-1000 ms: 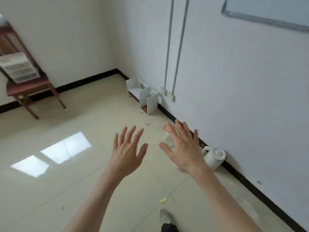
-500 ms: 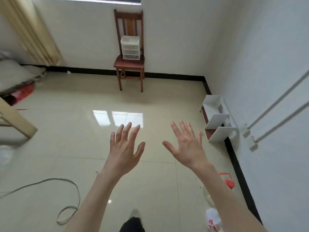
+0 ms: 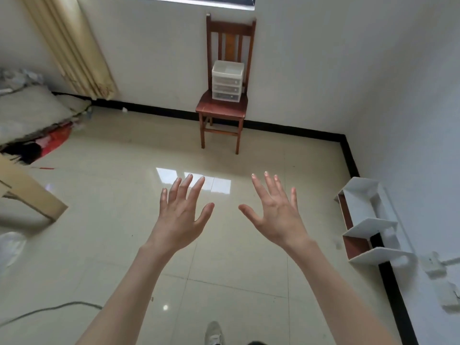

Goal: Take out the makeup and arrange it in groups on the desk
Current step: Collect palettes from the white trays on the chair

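My left hand [image 3: 181,215] and my right hand [image 3: 276,212] are raised in front of me over the tiled floor, fingers spread and straight, holding nothing. Far ahead, a small white plastic drawer unit [image 3: 227,80] stands on the seat of a wooden chair [image 3: 222,108] against the back wall. No makeup shows in the head view. At the left edge only a pale wooden leg of a piece of furniture [image 3: 29,192] appears.
A white shelf unit [image 3: 368,220] lies on the floor along the right wall. A beige curtain [image 3: 72,46] hangs at the back left above bedding and red cloth [image 3: 49,143]. A grey cable [image 3: 49,310] runs across the floor at lower left.
The view has swung left from the right wall and kettle to the back wall, then nearer to the chair. Both hands stay raised, spread and empty.
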Available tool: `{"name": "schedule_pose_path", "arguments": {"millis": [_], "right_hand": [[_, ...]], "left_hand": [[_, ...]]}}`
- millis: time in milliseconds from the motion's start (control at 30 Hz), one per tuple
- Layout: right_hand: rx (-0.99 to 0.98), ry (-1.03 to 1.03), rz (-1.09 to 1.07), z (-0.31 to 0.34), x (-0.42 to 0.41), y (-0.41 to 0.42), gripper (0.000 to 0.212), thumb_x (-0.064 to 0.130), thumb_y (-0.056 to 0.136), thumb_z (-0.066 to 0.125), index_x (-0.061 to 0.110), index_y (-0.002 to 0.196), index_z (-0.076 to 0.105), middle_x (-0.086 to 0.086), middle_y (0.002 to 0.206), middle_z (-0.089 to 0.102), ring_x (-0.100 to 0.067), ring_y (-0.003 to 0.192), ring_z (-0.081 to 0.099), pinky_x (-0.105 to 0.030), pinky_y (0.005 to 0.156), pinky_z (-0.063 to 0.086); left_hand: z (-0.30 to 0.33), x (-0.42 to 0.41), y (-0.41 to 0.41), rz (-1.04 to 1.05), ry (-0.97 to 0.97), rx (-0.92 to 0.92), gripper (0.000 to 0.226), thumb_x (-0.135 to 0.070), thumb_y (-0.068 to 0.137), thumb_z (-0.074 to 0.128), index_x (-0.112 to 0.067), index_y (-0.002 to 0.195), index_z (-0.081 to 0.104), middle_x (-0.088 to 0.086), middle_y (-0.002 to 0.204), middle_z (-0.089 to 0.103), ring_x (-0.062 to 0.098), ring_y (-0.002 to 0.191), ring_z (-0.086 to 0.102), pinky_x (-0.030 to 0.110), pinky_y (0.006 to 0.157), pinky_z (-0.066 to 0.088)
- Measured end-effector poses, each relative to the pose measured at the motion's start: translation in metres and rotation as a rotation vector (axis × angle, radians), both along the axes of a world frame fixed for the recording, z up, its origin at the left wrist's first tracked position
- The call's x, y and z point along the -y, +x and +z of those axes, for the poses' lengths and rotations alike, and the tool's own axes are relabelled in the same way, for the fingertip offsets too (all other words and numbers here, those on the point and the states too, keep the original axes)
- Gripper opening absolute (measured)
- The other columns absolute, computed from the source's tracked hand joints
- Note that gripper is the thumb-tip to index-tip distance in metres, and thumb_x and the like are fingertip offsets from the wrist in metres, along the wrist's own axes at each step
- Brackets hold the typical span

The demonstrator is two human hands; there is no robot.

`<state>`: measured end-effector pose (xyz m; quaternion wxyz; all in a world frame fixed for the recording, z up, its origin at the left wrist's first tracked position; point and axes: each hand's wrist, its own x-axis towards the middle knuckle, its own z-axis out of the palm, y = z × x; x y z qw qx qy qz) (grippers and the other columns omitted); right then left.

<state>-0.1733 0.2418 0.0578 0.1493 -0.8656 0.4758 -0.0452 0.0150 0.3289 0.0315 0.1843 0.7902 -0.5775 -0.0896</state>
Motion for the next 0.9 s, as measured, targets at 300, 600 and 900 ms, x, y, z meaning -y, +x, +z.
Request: {"name": "schedule_pose_path", "arguments": {"millis": [300,600,900], "right_hand": [[-0.002,-0.017,-0.03,-0.005,0.175,0.077,0.074,0.061,0.09,0.036,0.032,0.149,0.002,-0.001,0.158,-0.004,-0.017,0.145,-0.011,-0.048,0.114,-0.009],[-0.018,0.0,0.023,-0.001,0.382,0.169,0.074,0.059,0.091,0.037,0.032,0.149,0.001,-0.001,0.158,-0.006,-0.018,0.144,-0.012,-0.049,0.114,-0.008],[-0.018,0.034,0.09,-0.004,0.537,0.278,0.074,0.06,0.09,0.037,0.033,0.149,0.001,-0.001,0.158,-0.007,-0.017,0.144,-0.013,-0.048,0.115,-0.009]], "left_hand": [[-0.011,0.171,0.083,-0.059,0.019,0.02,0.074,-0.065,0.081,0.012,-0.031,0.147,0.006,-0.001,0.156,0.005,0.017,0.143,-0.008,0.042,0.115,-0.007],[-0.005,0.369,0.156,-0.012,0.025,0.027,0.082,-0.067,0.073,0.0,-0.032,0.147,0.007,-0.002,0.156,0.004,0.016,0.143,-0.009,0.041,0.115,-0.006],[-0.007,0.515,0.259,0.021,0.07,0.065,0.081,-0.064,0.074,-0.001,-0.031,0.148,0.005,0.001,0.156,0.003,0.018,0.143,-0.009,0.044,0.115,-0.006]]}}
